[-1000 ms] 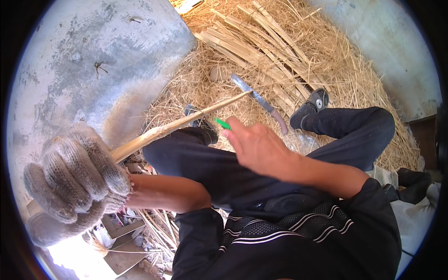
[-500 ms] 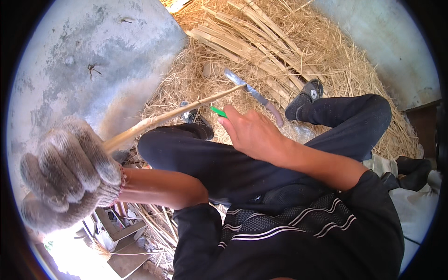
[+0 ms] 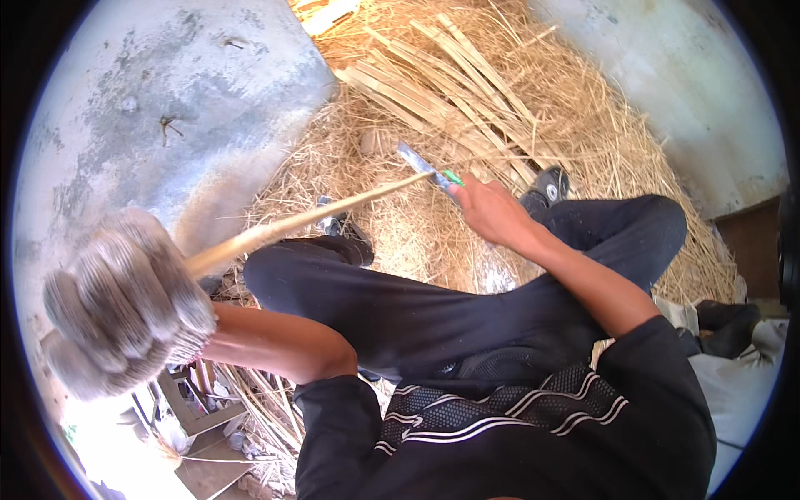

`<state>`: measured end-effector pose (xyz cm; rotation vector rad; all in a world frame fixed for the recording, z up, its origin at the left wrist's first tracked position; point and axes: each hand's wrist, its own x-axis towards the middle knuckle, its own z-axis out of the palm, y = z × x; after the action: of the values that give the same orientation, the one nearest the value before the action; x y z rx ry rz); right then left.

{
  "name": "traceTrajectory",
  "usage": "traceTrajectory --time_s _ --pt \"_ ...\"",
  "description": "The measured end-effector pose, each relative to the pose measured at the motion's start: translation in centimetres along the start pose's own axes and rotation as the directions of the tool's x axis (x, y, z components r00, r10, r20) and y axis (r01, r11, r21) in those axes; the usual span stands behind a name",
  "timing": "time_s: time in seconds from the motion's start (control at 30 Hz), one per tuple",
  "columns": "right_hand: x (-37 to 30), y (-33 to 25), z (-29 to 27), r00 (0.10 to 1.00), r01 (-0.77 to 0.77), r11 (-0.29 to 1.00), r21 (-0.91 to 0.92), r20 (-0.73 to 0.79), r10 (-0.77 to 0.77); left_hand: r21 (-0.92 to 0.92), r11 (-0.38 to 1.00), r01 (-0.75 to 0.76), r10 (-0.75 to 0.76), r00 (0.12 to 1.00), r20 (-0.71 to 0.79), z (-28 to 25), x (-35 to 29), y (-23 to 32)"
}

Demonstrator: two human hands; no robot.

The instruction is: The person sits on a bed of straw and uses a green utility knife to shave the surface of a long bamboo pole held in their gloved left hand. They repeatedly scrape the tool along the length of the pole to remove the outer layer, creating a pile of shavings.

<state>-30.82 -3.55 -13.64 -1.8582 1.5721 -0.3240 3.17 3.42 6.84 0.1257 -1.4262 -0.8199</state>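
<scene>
My left hand (image 3: pixel 133 300), in a grey knitted glove, is closed round the thick end of a long pale stick, perhaps bamboo (image 3: pixel 321 214). The stick slants away to the right over my legs. Beside its thin far end, my right hand (image 3: pixel 497 212), bare, is closed on a small green tool (image 3: pixel 452 177). Only the tool's green tip shows, so its kind is unclear. Beyond the stick's tip, a knife with a broad metal blade (image 3: pixel 413 157) appears to lie on the shavings, its handle hidden behind my right hand.
Several split strips (image 3: pixel 450 92) lie on a heap of straw-coloured shavings (image 3: pixel 592 125) ahead. A worn grey-white wall (image 3: pixel 217 92) stands at left, another pale surface (image 3: pixel 667 92) at right. My dark-trousered legs (image 3: pixel 358 292) are bent outward. Wooden clutter (image 3: pixel 221 417) lies lower left.
My right hand has moved right and slightly up with the green tool, to the stick's thin end, and now covers the knife's handle. My left hand keeps its hold, nearly still.
</scene>
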Motion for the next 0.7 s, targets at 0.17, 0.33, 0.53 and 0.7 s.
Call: traceTrajectory --time_s 0.17,0.33,0.53,0.7 --pt "-6.3 -10.3 -2.0 0.924 0.357 0.907 0.224 0.059 -0.378 0.094 0.960 -0.265 0.281 0.922 -0.267 -0.2 -1.1 -1.1" --pt "-5.9 -7.8 2.3 0.954 0.299 0.949 0.104 -0.027 -0.298 0.006 0.981 -0.194 0.191 0.961 -0.198 -1.2 -0.8 -1.7" --pt "-1.8 -3.9 6.2 0.951 0.293 0.935 -0.197 -0.036 -0.306 -0.096 0.993 0.074 -0.056 0.981 0.184 -0.2 1.0 -1.0" --pt "3.6 11.3 5.9 0.987 0.142 0.881 -0.451 -0.007 -0.163 -0.077 0.992 0.104 -0.092 0.985 0.145 0.9 2.3 -1.8"
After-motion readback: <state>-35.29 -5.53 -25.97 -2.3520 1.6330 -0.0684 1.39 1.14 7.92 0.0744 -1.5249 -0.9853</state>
